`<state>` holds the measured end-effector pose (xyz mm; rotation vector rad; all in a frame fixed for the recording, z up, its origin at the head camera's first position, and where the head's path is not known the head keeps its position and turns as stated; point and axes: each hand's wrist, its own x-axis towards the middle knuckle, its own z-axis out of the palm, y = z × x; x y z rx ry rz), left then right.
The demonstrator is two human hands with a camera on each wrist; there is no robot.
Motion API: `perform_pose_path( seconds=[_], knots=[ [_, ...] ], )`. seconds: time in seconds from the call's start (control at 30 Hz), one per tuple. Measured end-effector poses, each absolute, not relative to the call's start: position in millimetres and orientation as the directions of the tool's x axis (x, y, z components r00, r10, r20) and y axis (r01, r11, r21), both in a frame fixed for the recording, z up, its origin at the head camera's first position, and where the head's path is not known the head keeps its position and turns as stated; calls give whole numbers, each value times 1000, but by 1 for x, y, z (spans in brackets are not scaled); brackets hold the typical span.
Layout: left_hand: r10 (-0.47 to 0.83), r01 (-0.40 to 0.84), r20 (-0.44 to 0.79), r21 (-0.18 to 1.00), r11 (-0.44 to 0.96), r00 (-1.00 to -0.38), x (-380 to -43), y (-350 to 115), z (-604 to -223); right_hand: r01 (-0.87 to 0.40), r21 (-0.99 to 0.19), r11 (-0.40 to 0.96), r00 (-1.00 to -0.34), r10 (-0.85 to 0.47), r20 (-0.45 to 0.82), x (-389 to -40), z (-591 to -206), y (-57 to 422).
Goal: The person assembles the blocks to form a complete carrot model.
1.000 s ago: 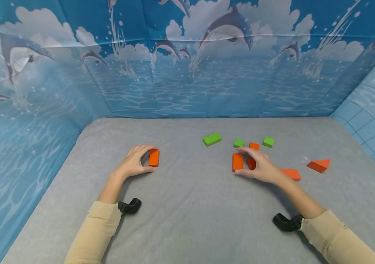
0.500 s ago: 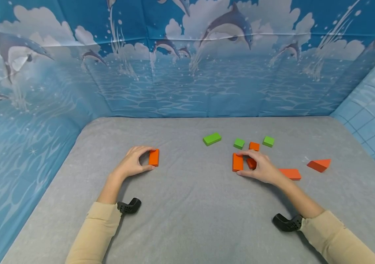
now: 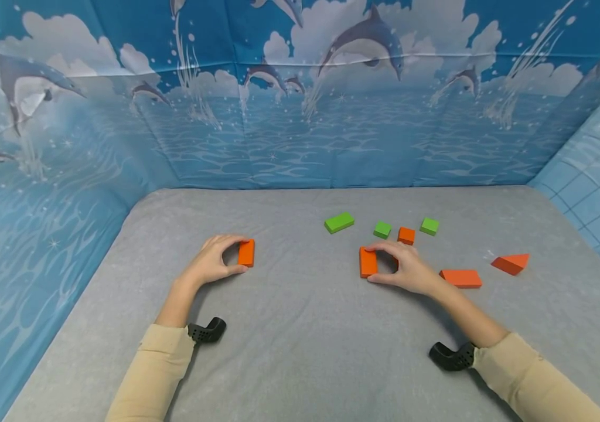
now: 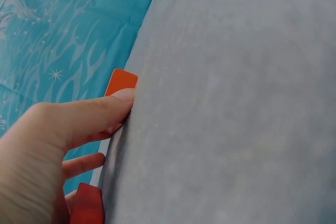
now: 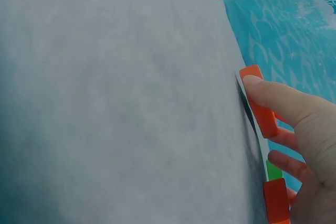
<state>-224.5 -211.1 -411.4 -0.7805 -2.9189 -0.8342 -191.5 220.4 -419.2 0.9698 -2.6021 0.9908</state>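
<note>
My left hand [image 3: 212, 259] pinches a rectangular orange block [image 3: 246, 253] by its ends, between thumb and fingers, on the left half of the table. In the left wrist view, the thumb [image 4: 107, 109] presses the near end of this orange block [image 4: 122, 81], and a second red-orange block [image 4: 87, 204] shows below the fingers. Right of centre, my right hand [image 3: 406, 267] holds a similar orange block [image 3: 368, 262] between thumb and fingers. The right wrist view has the thumb on that block [image 5: 259, 103]. Another orange block, mostly hidden in the head view, lies behind the right hand.
Behind the right hand lie a long green block [image 3: 339, 223], two small green blocks [image 3: 382, 229] and a small orange block [image 3: 406, 235]. Farther right are a flat orange block [image 3: 461, 279] and an orange triangular block [image 3: 511, 264]. A dolphin-print curtain [image 3: 279, 140] borders the grey table [image 3: 300, 351].
My right hand has slid a little to the left with its orange block, uncovering more of the flat orange block behind the wrist. The left hand and its block have stayed nearly still.
</note>
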Motion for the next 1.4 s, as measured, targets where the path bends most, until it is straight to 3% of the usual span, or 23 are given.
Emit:
perform_pose_path(
  seconds=[0.63,1.03,1.4],
  knots=[
    [459,460,123,460,759,-880,-225,-196,-408,-579,-510,637,-813,-497,303,-188,-421,219],
    [574,574,166,482,662,-802,-225,-107,-405,-571,-505,647,-818,-501,283,-189,-420,219],
    [629,606,115,446,659,-769,-221,-36,-413,-550,-500,669,-831,-495,253,-189,-421,219]
  ],
)
